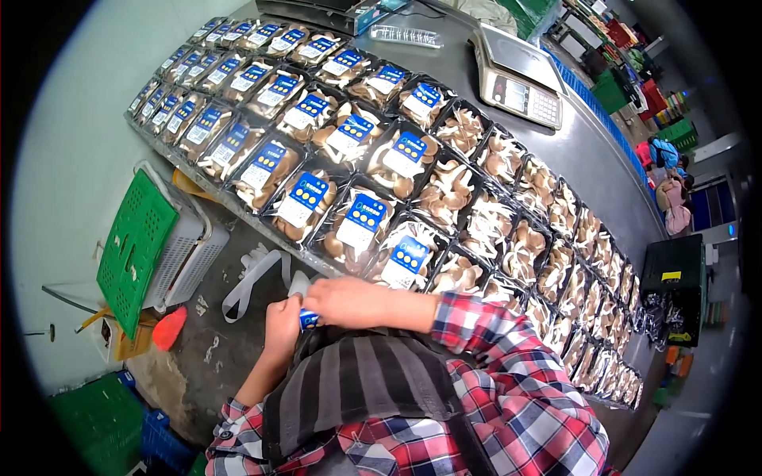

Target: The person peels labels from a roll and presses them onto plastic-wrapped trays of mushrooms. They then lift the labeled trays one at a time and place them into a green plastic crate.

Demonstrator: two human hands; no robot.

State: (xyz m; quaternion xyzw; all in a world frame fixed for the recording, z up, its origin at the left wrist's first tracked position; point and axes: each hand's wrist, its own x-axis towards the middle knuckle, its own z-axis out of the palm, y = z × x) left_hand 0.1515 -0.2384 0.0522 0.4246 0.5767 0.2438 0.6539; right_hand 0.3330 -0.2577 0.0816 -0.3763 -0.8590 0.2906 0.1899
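Observation:
Close in front of my body, my left hand [282, 329] is closed on a strip of labels, with a blue printed label [308, 319] showing just below the fingers. My right hand [341, 302] bends in from the right, its fingertips pinched at the same label, right beside the left thumb. White backing tape [258, 287] loops down to the left of the hands. Just beyond them, black trays of mushrooms under film stand in rows on the metal table. The nearest labelled tray [403, 258] bears a blue-and-white label; a tray beside it [456, 272] has none.
A weighing scale [517, 87] stands on the metal table [591, 151] behind the trays. Left of the table are a grey crate [190, 252] and a green crate lid [136, 246]. Green crates [99, 424] stand lower left. People [671, 178] are far right.

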